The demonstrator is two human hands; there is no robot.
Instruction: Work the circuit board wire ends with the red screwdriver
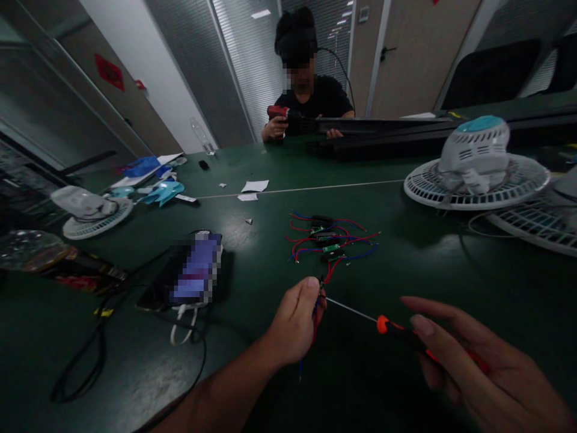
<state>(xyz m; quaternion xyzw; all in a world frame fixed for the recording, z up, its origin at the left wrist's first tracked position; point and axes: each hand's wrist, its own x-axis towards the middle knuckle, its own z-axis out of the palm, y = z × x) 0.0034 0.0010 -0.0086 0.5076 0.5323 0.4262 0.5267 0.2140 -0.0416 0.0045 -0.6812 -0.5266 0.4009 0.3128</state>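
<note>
Left hand (295,322) clamping a small wired module (321,281) between thumb and fingers at lower centre of the frame, with red and blue leads (314,340) hanging below the grip; most of the module is hidden by the fingers. Right hand (491,373), at lower right, closing its fingers (421,325) around the orange-and-black handle of a screwdriver (401,332), its thin steel shaft (350,310) pointing at the module and ending just beside the left fingertips. Module appearing light and probably fragile, with limp leads likely to flex, so the module's body seems a surer hold than the leads; screwdriver appearing stiff, best held by the handle. Beyond the hands, a loose cluster of similar wired boards (331,237) is lying on a dark green table (265,252), with a blurred phone (193,270) to the left. Farther off, white fans (475,165) are resting at upper right, blue plastic pieces (162,192) are lying at upper left, and a co-worker (306,96) at top centre is gripping a red power drill (277,112).
</note>
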